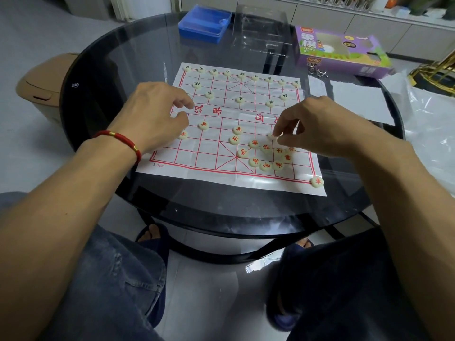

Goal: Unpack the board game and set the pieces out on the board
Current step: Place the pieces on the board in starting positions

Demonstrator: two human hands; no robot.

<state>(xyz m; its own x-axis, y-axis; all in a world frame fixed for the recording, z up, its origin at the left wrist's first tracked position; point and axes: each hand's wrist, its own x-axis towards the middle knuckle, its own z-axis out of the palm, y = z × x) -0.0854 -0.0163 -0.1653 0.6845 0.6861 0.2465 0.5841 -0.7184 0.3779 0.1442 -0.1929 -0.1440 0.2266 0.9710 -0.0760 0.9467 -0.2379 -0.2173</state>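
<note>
A white paper board with a red grid lies on the round dark glass table. Dark-lettered pieces stand in rows along its far side. Red-lettered pieces lie in a loose cluster at the near right. Single red ones stand at the mid-left, the middle, the left edge and the near right corner. My right hand pinches a red piece at the cluster's far edge. My left hand hovers over the board's left edge, fingers loosely curled, holding nothing visible.
At the table's far side stand a blue plastic case, a clear plastic lid and the purple game box. White paper and a plastic bag lie to the right. A tan bin stands on the floor at left.
</note>
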